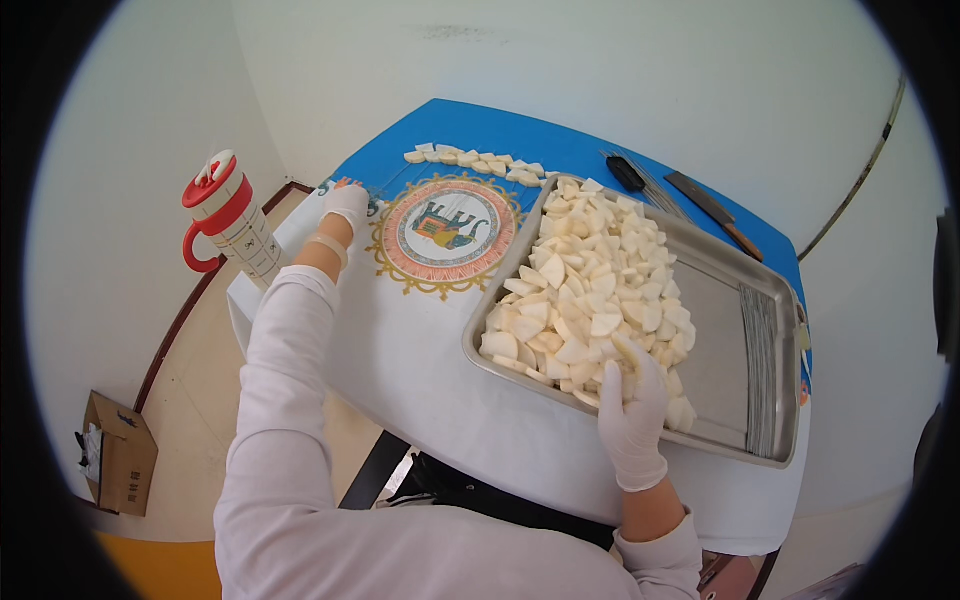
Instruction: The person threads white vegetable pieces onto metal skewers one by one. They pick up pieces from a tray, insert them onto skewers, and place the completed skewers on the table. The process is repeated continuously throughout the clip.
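Observation:
Cut wedges of a pale, peeled vegetable (585, 277) are heaped in the left part of a metal tray (705, 300). My right hand (634, 420), in a white glove, is at the tray's near edge with its fingertips among the pieces; whether it grips one cannot be told. Away to the left, my gloved left hand (346, 202) is at the table's far left edge, its fingers partly hidden; what it holds is unclear. Beyond the printed elephant medallion (450, 236), rows of wedges (480, 161) lie on the blue cloth, with thin skewers reaching from them towards me.
Thin metal skewers (759, 367) lie along the tray's right side. Behind the tray are more skewers (664, 196), a black object (625, 173) and a cleaver with a wooden handle (712, 214). A red-lidded tumbler (236, 217) stands at the left; a cardboard box (124, 457) is on the floor.

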### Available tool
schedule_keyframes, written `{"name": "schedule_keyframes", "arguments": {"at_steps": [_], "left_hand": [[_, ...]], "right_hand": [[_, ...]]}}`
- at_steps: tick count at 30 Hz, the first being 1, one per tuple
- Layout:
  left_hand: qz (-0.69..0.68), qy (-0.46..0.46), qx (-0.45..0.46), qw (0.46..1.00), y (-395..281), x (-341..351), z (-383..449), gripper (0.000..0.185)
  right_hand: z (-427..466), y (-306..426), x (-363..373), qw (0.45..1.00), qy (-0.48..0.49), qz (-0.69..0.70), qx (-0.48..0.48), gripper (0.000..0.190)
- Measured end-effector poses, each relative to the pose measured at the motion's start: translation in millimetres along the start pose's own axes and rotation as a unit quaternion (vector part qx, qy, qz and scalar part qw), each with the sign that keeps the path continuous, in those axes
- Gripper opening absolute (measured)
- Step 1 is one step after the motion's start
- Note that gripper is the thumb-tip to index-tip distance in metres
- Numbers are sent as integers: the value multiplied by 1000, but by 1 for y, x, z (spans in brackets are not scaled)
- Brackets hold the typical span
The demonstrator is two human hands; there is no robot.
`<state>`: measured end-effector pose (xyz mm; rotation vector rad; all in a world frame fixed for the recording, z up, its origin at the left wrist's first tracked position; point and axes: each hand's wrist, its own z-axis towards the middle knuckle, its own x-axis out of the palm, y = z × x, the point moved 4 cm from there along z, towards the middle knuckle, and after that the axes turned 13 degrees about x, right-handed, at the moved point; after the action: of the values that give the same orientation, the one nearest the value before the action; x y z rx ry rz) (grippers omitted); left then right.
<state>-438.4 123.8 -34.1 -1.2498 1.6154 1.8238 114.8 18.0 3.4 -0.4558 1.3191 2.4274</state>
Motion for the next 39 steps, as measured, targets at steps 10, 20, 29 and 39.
{"name": "schedule_keyframes", "arguments": {"at_steps": [10, 20, 29, 39], "left_hand": [[-255, -58, 70, 963, -17, -34, 67, 56], [-321, -110, 56, 939, -81, -71, 60, 73], [-279, -223, 335, 872, -175, -156, 1, 58], [-415, -223, 232, 851, -207, -154, -24, 29]], "right_hand": [[-2, -4, -9, 999, 14, 10, 49, 30], [0, 13, -23, 996, 39, 56, 64, 31], [-1, 24, -34, 995, 67, -19, 74, 32], [-22, -19, -105, 961, 16, -273, 36, 53]]}}
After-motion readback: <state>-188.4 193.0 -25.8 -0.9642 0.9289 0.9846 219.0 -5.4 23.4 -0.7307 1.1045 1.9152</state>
